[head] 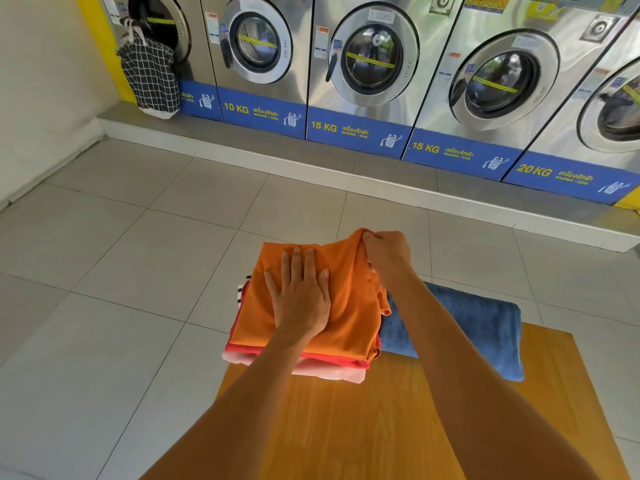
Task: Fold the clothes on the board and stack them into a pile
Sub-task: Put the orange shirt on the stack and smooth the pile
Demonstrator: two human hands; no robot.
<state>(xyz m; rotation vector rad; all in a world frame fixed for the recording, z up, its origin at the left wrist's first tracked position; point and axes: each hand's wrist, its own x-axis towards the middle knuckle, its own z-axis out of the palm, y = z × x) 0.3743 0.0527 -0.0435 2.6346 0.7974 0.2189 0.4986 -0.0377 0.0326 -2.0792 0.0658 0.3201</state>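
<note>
An orange garment lies on top of a pile of folded clothes, with a red piece and a pale pink piece showing beneath it, at the far end of the wooden board. My left hand presses flat on the orange garment with straight fingers. My right hand pinches the garment's far right corner and lifts it a little. A folded blue towel-like cloth lies right of the pile, partly hidden by my right forearm.
A row of steel washing machines lines the far wall on a raised step. A black-and-white checked laundry bag hangs at the leftmost machine. Grey floor tiles surround the board.
</note>
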